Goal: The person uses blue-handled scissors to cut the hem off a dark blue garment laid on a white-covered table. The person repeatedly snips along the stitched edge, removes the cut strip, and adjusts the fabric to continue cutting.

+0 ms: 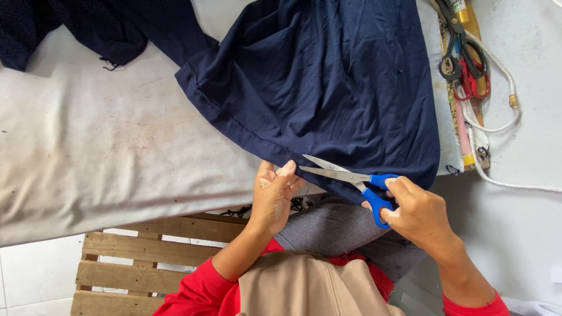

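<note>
Nearest us, our right hand (418,213) grips the blue-handled scissors (351,178), blades parted and pointing left along the hem toward our left hand (274,196), which pinches the edge of the navy garment (328,88). The garment spreads away from both hands over the pale surface (88,146); more scissors (462,58) lie far right.

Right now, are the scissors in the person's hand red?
No, the scissors in the right hand have blue handles; a red-handled pair lies apart on the table.
</note>
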